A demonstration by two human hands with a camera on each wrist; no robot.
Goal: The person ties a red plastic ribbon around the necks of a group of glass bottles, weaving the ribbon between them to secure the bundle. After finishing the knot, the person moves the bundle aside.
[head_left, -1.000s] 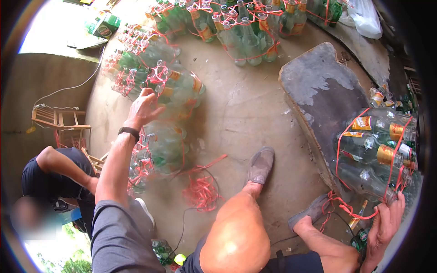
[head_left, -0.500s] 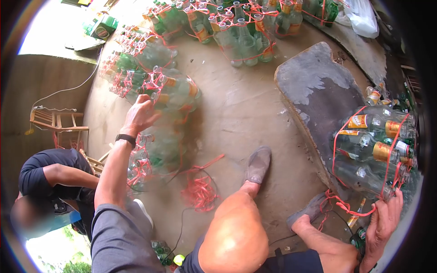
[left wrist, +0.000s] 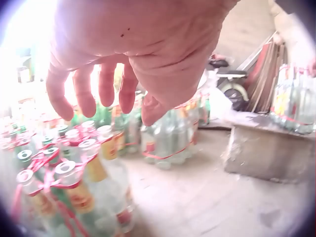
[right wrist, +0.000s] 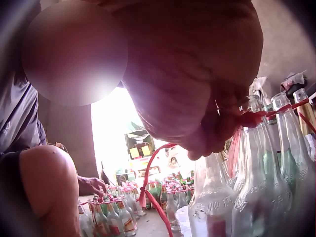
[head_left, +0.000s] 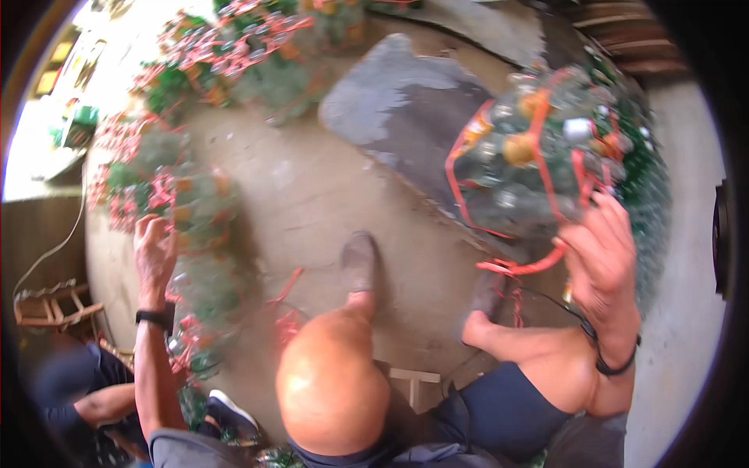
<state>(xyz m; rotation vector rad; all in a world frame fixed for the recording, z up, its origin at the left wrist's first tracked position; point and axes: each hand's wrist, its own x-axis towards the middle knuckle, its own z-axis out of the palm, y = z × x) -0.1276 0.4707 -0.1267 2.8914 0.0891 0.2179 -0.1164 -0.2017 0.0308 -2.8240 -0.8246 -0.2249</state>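
At the right of the head view, my right hand (head_left: pixel 601 249) grips red plastic cord at a bundle of glass bottles (head_left: pixel 507 207). The cord (head_left: pixel 540 264) trails leftward from the hand in a loose tail. In the right wrist view, curled fingers hold the cord (right wrist: pixel 254 118) beside the clear bottle necks. Away to the left, my left hand (head_left: pixel 156 253) hangs with loosely bent fingers and nothing in them. The left wrist view puts this hand (left wrist: pixel 143 54) above another bundle of bottles (left wrist: pixel 86 195), whose necks are laced with red cord.
A grey slab (head_left: pixel 406 117) lies on the floor beside the right-hand bundle. More tied bottles (head_left: pixel 273 86) stand at the back. Another person's arm (head_left: pixel 105 402) shows at lower left, near a wooden chair (head_left: pixel 58 308). My knee (head_left: pixel 331 382) rises between my arms.
The head view has swung right, so the slab and right-hand bundle appear nearer the middle. My right hand has risen with the cord. My left hand remains beside the left bottles.
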